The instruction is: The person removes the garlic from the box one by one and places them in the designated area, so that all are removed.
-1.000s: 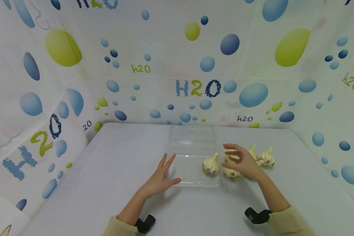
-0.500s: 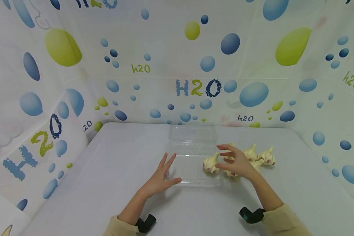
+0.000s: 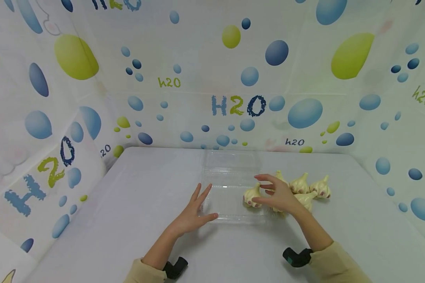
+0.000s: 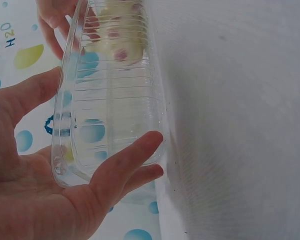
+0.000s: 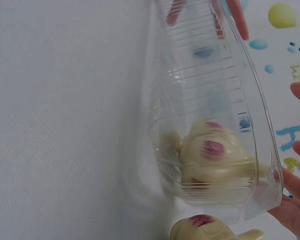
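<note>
A clear plastic clamshell box (image 3: 223, 200) lies with its lid folded back on the table. One garlic bulb (image 3: 250, 196) rests inside, at the right end of its tray. My left hand (image 3: 190, 217) is spread along the box's left end, its fingers straight at the clear wall (image 4: 115, 100) in the left wrist view. Over the right rim reaches my right hand (image 3: 280, 196), fingers loosely bent around the neck side of that bulb (image 5: 210, 155). In the right wrist view its fingertips stand by the rim, apart from the bulb's body, gripping nothing.
Several more garlic bulbs (image 3: 299, 184) cluster to the right of the box, some partly behind the right hand. A white cloth covers the table (image 3: 127, 208). A patterned sheet (image 3: 184, 114) rises behind it and at the sides.
My right hand has moved left from above the garlic cluster to the bulb in the box, uncovering more bulbs behind it. The left hand and the box have stayed in place.
</note>
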Available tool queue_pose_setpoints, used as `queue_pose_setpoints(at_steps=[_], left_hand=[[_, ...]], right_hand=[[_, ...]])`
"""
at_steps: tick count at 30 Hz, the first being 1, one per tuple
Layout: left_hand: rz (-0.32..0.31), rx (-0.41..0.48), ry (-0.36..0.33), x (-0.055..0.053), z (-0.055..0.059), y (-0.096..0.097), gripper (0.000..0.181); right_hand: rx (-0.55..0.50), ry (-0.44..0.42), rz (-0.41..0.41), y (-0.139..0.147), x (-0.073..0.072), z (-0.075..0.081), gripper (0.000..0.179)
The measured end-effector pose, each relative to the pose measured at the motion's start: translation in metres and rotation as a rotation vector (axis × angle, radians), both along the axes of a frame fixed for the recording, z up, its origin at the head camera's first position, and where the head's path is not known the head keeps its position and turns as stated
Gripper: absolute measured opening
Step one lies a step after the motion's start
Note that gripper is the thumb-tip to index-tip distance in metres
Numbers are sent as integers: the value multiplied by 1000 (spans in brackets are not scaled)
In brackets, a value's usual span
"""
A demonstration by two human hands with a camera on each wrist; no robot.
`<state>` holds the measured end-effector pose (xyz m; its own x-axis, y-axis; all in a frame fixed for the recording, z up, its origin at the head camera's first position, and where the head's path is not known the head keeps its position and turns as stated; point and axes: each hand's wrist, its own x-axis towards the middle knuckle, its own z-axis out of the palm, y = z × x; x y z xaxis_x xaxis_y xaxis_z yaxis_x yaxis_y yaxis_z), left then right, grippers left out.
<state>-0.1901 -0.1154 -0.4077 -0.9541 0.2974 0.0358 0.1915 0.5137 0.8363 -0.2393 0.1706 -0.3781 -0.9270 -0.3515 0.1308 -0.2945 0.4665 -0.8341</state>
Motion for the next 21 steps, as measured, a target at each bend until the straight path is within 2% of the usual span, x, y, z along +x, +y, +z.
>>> queue_pose_setpoints(at_steps=[8,12,18,21], left_hand=[[-3,-7,0,0,0,0,83],[-1,-8,2,0,0,0,83],[2,-11,4,0,0,0,83],[0,-10,3,0,0,0,83]], right_hand=[[70,5,8,-13,-2,-3,65],[76,44,17,-18,-5,-7,62],[36,160,40,-26,-9,-15,58],[48,220,44,-29,-12,-19,57]])
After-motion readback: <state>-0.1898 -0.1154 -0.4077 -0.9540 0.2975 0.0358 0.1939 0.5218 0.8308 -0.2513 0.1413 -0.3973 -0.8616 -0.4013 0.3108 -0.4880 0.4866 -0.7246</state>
